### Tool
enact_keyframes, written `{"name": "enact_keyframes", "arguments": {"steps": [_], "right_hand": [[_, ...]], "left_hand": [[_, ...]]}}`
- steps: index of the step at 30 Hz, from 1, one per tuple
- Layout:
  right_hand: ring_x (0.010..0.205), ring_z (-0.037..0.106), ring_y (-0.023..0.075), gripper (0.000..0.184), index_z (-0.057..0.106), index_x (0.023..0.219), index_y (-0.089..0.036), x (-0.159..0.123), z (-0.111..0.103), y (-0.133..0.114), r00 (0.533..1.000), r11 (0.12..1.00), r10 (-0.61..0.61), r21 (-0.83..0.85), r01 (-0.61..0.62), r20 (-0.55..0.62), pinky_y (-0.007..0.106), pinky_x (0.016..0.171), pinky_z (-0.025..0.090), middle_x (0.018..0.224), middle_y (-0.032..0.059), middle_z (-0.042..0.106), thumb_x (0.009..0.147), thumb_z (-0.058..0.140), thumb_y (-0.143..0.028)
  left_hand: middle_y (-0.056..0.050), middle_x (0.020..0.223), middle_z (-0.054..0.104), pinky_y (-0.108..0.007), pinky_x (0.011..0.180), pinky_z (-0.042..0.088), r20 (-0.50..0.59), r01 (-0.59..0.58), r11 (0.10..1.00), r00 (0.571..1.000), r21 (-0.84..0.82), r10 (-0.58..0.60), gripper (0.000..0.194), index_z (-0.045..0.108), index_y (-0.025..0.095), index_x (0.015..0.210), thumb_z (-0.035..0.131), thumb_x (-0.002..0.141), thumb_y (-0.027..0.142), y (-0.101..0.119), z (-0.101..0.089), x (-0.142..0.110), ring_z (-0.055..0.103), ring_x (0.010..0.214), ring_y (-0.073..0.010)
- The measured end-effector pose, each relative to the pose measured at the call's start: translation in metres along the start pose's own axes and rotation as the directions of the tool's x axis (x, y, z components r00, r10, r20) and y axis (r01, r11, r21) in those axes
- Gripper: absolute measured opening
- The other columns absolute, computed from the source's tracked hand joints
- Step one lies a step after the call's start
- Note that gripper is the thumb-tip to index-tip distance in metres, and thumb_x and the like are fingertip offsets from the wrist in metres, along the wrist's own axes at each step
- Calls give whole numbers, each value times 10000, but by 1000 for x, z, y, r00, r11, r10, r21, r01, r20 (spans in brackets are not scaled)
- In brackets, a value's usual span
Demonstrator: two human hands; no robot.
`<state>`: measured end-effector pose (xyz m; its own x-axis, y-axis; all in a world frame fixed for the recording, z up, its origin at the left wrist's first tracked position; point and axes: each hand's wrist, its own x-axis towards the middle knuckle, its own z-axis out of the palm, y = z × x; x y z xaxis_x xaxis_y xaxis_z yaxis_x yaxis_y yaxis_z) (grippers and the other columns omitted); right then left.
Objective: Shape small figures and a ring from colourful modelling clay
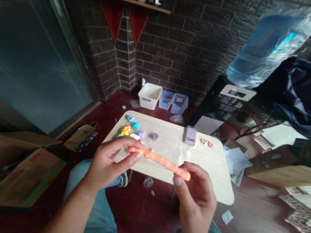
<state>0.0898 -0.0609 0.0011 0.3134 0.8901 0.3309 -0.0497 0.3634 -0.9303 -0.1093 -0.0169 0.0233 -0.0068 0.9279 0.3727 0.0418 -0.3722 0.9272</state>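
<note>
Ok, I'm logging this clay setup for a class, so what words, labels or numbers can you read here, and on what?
No text is legible.
Clay roll: no text shows.
Tub: small front label, too small to read.
Clear bins: blue tags, too small to read.
Packet on the table: too blurred to read.
Cardboard box: red print on the flap, too blurred to read.

**A:** lol what's that you're working on?

**B:** orange clay rope (160, 162), long and smooth, slight bow in it, thinner toward the left end, rounded and chunkier at the right.

**A:** nice, is it sitting flat?

**B:** nope, it's up in the air over the bench (210, 179), sloping down to the right. The left hand (113, 163) pinches one end, the right hand (194, 200) has the other.
</note>
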Motion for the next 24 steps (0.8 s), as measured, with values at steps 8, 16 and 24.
{"name": "enact_keyframes", "arguments": {"steps": [8, 16, 24], "right_hand": [[871, 620, 159, 267, 688, 1042, -299, 2, -3, -6, 997, 997, -68, -26, 69, 45, 269, 735, 532, 951, 13, 635, 827, 688, -141], [995, 560, 153, 280, 673, 1056, -292, 2, -2, -6, 979, 980, -139, -124, 157, 147, 264, 851, 464, 994, 9, 618, 850, 649, -103], [995, 552, 158, 287, 659, 1084, -295, 2, -1, -3, 974, 984, -117, -113, 141, 193, 281, 859, 453, 1010, 13, 601, 862, 644, -115]], "left_hand": [[-19, 1010, 661, -313, 949, 469, 94, -155, 988, 983, -11, 155, 227, 675, 258, 986, 655, 818, 106, -7, -5, 1, 594, 1013, -175], [-53, 1118, 661, -383, 1031, 396, 354, -402, 842, 894, 359, 276, 274, 646, 213, 1091, 661, 821, 168, 18, 2, 9, 570, 1117, -214], [-10, 994, 737, -358, 1007, 385, 477, -531, 745, 818, 405, 323, 216, 641, 203, 1054, 673, 842, 171, 21, 21, 10, 661, 954, -160]]}}
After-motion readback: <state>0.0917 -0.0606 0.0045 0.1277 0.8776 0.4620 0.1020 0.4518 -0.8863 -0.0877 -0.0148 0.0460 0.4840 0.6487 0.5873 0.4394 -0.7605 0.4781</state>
